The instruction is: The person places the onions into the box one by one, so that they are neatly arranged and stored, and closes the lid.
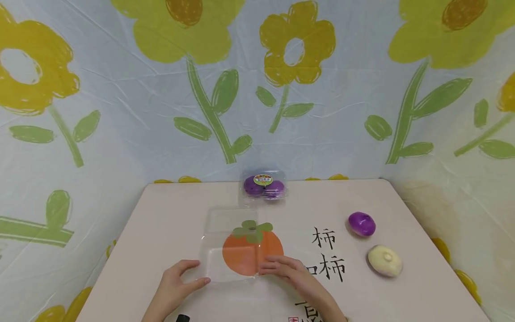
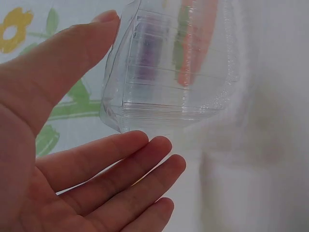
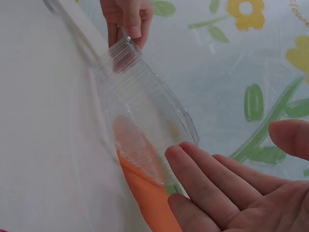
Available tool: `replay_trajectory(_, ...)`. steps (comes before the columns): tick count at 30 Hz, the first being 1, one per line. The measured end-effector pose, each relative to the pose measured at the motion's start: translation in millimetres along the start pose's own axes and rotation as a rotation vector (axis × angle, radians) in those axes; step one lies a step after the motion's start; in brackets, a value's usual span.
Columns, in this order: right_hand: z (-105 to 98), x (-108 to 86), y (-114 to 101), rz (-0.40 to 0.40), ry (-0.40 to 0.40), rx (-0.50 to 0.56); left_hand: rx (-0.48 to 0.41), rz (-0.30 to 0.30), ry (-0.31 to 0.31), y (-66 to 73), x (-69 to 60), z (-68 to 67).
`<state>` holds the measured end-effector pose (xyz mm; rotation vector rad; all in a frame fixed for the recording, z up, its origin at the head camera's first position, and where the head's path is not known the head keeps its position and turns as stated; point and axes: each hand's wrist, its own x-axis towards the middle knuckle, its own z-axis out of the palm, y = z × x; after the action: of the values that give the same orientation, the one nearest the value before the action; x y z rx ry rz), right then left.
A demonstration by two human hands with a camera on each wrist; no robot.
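An open clear plastic clamshell box (image 1: 213,266) lies on the table over a printed orange fruit, its lid folded back toward the far side. At its left side is my left hand (image 1: 177,282), thumb and fingers spread apart. In the left wrist view the thumb is beside the box wall (image 2: 113,92) and the straight fingers lie near its corner. My right hand (image 1: 295,277) is at the box's right side. Its extended fingertips touch or nearly touch the edge, as the right wrist view also shows with the fingers (image 3: 207,179) straight.
A closed clear box with purple round vegetables (image 1: 273,188) and a label stands at the table's back edge. To the right lie a purple round vegetable (image 1: 362,224) and a cream-coloured one (image 1: 385,260). A small black object (image 1: 183,318) shows at the near edge.
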<state>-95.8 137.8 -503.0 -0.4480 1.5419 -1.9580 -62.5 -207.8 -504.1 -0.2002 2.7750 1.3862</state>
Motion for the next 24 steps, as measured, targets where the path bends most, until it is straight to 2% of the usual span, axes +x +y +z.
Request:
replay_trajectory(6, -12.0, -8.6, -1.6, 0.019, 0.010, -0.041, -0.009, 0.049, 0.015, 6.7, 1.1, 12.6)
replay_trajectory(13, -22.2, -22.0, -4.7, 0.073, 0.093, -0.100, 0.001, 0.096, -0.001, 15.4, 2.2, 26.8)
replay_trajectory(21, -32.6, -39.1, -10.2, 0.050, 0.114, -0.056, -0.017, 0.141, -0.015, 23.6, 1.4, 43.1)
replay_trajectory(24, -36.3, -44.9, -11.0, 0.038, 0.136, -0.045, -0.035, 0.175, -0.014, 25.9, 2.7, 50.5)
